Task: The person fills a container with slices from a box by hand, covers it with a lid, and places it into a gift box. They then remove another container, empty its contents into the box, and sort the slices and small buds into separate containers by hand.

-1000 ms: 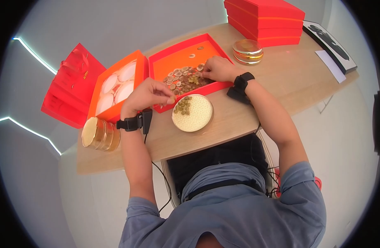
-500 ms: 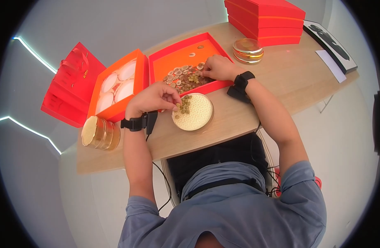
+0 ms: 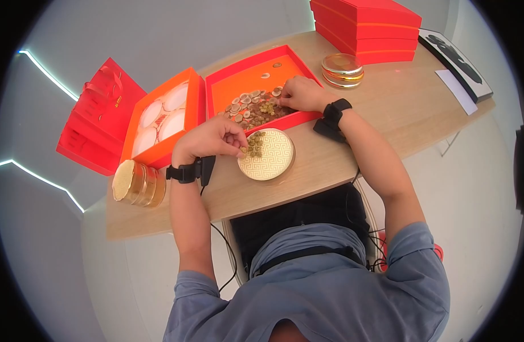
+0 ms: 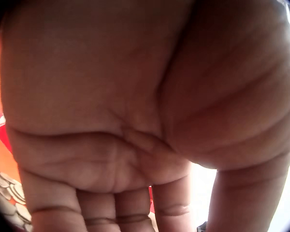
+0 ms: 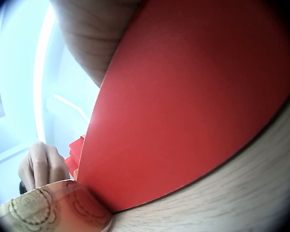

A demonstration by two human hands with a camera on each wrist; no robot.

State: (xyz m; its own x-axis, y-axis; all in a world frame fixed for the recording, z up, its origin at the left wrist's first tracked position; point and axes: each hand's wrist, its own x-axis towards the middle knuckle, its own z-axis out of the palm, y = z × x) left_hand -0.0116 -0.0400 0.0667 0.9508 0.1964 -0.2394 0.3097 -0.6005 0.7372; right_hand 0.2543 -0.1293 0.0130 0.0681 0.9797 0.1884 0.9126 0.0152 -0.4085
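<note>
On a round cream-and-gold patterned tin (image 3: 271, 159) lies a cluster of small green pieces (image 3: 255, 142). My left hand (image 3: 215, 137) is over the tin's left edge, pinching a small green piece beside that cluster. In the left wrist view the palm (image 4: 101, 96) fills the picture and its fingertips are out of frame. My right hand (image 3: 301, 94) reaches over the near wall of a shallow red box (image 3: 225, 85), fingertips down at the brown and green pieces inside; whether they hold one I cannot tell. Pale round slices (image 3: 245, 102) lie beside them.
Left of the box stands an open orange-red box (image 3: 141, 126) with round white items, a red bag (image 3: 99, 117) and a gold jar (image 3: 139, 183). A clear, gold-banded round container (image 3: 342, 71), stacked red boxes (image 3: 367, 31) and a framed picture (image 3: 455, 62) stand right.
My left hand has moved right and slightly down, from the red box's near edge to the green pieces on the tin. The right hand has stayed almost still in the box.
</note>
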